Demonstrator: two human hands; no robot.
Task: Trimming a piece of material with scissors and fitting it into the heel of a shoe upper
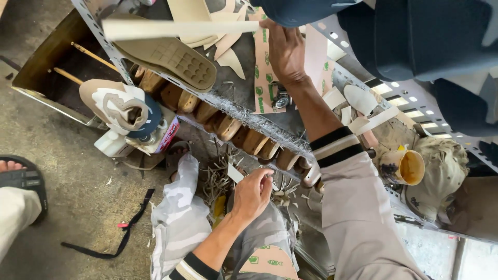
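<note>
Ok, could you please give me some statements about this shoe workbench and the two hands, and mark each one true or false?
1. The right hand reaches up and rests on a printed sheet on the bench. True.
2. The left hand holds a hammer. False: it is low, near the lap, holding no tool; whether it pinches a small scrap cannot be told.
3. A shoe sole lies tread-up on the bench. True.
4. The cup at the right is empty and clean. False: it is stained and holds yellowish glue.
5. A row of wooden shoe lasts sits under the bench edge. True.

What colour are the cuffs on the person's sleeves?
Black with cream stripes, clearest on the right sleeve cuff in the head view.
</note>
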